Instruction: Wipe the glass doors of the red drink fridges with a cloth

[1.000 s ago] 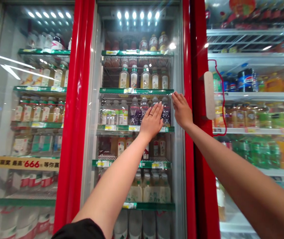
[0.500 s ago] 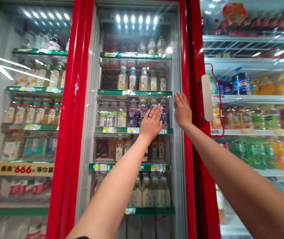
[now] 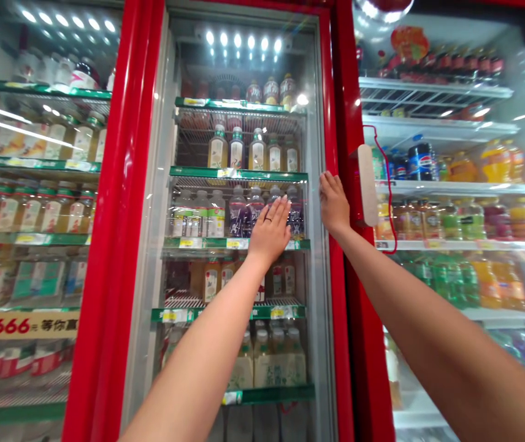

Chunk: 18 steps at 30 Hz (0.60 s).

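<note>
Okay so the person's left hand (image 3: 269,230) is lying palm-in against the glass door (image 3: 230,184), fingers stretched out and only slightly apart, pinching nothing that I'm seeing. The right hand (image 3: 335,202) is resting up by the red frame (image 3: 330,116) on the door's right side, fingers close together and a bit bent. The palm is hiding, so I can't tell if the fingertips are hooking an edge or just leaning there.

What's worrying me: if the door is swinging at all, those right fingers are sitting right by the edge, so they could be getting pinched. Slick glass could also be letting the left palm slide, since it's having no lip to grab. And a hard shove could be rattling the purple-label bottles (image 3: 243,212), if the shelf is shaking with the door.

As for looks, the door is standing tall in the middle, between a cooler on the left and the right-hand cooler (image 3: 446,255). It's looking clear and shiny, with ceiling lamps (image 3: 244,42) glowing through at the top and green shelf strips (image 3: 239,175) showing behind. It's looking shut, though I'm not making out the seal. A pale handle (image 3: 366,184) is sitting just right of the right hand, apart from it.
</note>
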{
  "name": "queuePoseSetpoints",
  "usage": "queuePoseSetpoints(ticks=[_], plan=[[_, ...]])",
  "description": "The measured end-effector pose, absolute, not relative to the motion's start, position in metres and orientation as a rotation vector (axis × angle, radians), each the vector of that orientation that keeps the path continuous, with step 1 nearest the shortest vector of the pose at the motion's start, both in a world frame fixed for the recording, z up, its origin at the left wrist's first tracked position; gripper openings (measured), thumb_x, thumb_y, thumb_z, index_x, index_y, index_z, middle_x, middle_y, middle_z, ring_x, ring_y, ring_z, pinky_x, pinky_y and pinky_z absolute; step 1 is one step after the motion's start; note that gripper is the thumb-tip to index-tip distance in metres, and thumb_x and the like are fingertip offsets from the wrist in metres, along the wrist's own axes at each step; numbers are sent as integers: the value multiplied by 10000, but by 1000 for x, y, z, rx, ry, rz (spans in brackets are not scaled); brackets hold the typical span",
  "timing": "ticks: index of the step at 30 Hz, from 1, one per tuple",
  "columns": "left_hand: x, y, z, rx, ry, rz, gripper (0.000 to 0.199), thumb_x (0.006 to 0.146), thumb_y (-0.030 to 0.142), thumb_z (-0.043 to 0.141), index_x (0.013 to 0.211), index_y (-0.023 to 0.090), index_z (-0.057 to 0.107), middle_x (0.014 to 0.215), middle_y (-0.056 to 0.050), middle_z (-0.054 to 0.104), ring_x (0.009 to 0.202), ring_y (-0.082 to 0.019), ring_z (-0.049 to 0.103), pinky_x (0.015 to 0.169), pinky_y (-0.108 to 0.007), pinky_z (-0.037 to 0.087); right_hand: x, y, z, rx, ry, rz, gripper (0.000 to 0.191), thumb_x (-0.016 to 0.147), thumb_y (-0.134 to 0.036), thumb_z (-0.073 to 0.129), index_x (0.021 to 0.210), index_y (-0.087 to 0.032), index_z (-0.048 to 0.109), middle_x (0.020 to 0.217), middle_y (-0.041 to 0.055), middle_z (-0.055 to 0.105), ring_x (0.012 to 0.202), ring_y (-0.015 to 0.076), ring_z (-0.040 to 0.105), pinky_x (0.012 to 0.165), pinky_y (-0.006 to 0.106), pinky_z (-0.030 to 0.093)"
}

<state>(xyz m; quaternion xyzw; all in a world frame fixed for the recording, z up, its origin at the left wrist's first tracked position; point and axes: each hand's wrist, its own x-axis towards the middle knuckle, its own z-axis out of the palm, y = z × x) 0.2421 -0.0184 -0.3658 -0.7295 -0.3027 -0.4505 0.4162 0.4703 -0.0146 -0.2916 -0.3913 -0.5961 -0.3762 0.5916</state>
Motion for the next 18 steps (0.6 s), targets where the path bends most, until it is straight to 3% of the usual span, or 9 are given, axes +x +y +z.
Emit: queuePoseSetpoints(ticks=[6, 11, 15, 18], plan=[[242, -15, -366, -1809, -752, -1119, 686, 1085, 289, 368, 1741, 123, 258, 1829, -69, 237, 1710, -212, 219, 1417, -438, 205, 464, -8, -290, -1022, -1253, -797, 701, 1032, -175, 329, 1731, -214, 348, 1811, 31, 334, 1704, 278, 224, 1398, 538, 270], [243, -15, -367, -1791, -749, -1124, 717, 1078, 283, 387, 1756, 142, 201, 1829, -59, 244, 1710, -208, 220, 1414, -435, 209, 465, -14, -319, -975, -1325, -883, 623, 1081, -256, 355, 1700, -302, 417, 1771, -2, 425, 1695, 262, 264, 1375, 548, 319], [243, -17, -368, -1771, -773, -1104, 700, 1080, 283, 375, 1750, 138, 231, 1825, -57, 259, 1707, -207, 230, 1408, -431, 227, 467, -12, -311, -849, -1390, -928, 586, 1070, -247, 395, 1638, -321, 516, 1715, 1, 516, 1660, 243, 355, 1363, 532, 344], [243, -19, -367, -1772, -773, -1091, 685, 1084, 286, 369, 1742, 131, 261, 1824, -58, 261, 1707, -205, 231, 1407, -424, 231, 466, -5, -304, -851, -1308, -900, 613, 1058, -225, 382, 1656, -310, 489, 1735, 6, 485, 1661, 257, 354, 1361, 566, 339]])
